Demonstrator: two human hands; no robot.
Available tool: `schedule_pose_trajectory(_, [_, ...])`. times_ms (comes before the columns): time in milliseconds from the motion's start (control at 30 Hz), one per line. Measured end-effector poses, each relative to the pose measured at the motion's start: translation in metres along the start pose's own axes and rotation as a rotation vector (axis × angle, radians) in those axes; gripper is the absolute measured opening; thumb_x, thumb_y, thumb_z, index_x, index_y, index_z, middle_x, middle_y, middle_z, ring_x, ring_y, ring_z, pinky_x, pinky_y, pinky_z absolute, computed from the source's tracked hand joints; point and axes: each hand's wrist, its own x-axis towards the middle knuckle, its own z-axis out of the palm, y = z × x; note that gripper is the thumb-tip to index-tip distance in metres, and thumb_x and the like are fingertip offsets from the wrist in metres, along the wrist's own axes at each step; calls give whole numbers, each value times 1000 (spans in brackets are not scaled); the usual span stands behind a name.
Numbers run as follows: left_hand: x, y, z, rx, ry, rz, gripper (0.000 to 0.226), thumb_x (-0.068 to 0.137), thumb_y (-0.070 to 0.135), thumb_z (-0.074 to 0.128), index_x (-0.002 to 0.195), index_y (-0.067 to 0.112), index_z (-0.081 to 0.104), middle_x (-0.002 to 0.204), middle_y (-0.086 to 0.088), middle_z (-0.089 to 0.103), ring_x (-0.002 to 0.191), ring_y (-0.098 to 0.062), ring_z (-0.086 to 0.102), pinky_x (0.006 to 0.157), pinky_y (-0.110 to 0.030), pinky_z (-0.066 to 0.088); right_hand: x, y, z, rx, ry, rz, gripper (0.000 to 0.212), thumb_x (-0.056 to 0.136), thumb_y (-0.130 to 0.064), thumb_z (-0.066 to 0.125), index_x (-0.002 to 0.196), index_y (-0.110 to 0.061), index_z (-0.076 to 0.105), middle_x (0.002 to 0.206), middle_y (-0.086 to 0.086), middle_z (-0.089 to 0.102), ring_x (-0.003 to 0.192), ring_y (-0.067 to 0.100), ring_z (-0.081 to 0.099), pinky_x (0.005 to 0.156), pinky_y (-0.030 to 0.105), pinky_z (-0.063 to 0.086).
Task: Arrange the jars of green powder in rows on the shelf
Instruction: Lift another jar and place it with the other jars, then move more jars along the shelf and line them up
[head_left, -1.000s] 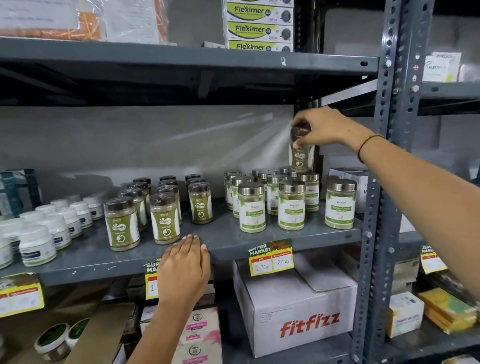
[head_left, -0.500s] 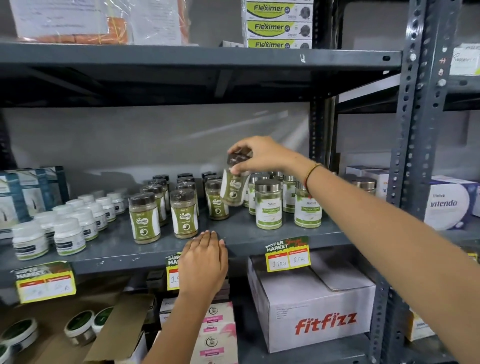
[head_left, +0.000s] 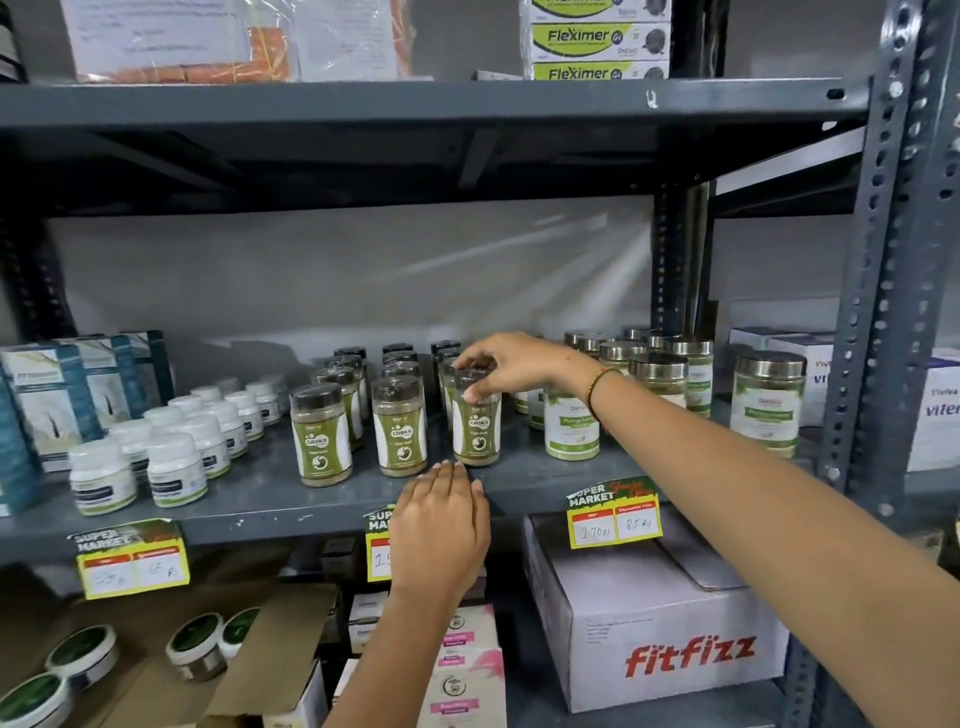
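Several dark-lidded jars of green powder stand in rows on the grey middle shelf (head_left: 249, 501). The front row holds one jar (head_left: 321, 441), a second jar (head_left: 400, 431) and a third jar (head_left: 476, 428) at its right end. My right hand (head_left: 506, 366) reaches in from the right and grips the lid of that third jar, which stands upright on the shelf. My left hand (head_left: 441, 525) lies flat on the shelf's front edge just below it, fingers together, holding nothing.
Silver-lidded jars of green powder (head_left: 571, 421) stand to the right, small white bottles (head_left: 171, 467) and blue boxes (head_left: 67, 395) to the left. A fitfizz carton (head_left: 660, 623) sits below. A steel upright (head_left: 883, 312) rises at the right.
My right hand carried the jar from high at the right down and left, and it now stands at the right end of the front row. The left hand stayed put.
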Motion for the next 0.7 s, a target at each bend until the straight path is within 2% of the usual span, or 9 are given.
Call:
schedule_pose_trajectory(233, [0, -2, 2, -10, 2, 9, 49, 96, 35, 30, 119, 8, 64, 121, -10, 67, 115, -21, 60, 103, -36, 45, 0, -4, 3, 41, -33, 12, 57, 86, -30, 74, 140, -22, 56, 145, 1, 54, 131, 20, 50, 104, 34, 41])
schedule_pose_trajectory(400, [1, -1, 1, 4, -26, 10, 53, 97, 37, 23, 128, 10, 56, 132, -8, 60, 125, -19, 52, 110, -35, 37, -4, -9, 6, -24, -50, 13, 61, 90, -31, 70, 146, -22, 47, 151, 2, 47, 137, 22, 45, 110, 38, 38])
schedule_pose_trajectory(500, [1, -1, 0, 16, -44, 14, 55, 97, 38, 20, 131, 10, 53, 136, -8, 57, 128, -19, 49, 112, -35, 34, -13, -7, 5, 1, 27, 19, 64, 90, -32, 70, 148, -23, 44, 152, 4, 47, 137, 24, 46, 108, 37, 37])
schedule_pose_trajectory(700, [-1, 1, -4, 38, -68, 6, 53, 97, 35, 23, 129, 7, 54, 133, -11, 59, 126, -22, 51, 110, -36, 35, -42, 0, -5, 34, 297, -15, 46, 91, -25, 67, 135, -22, 57, 141, 3, 56, 128, 21, 53, 106, 41, 45])
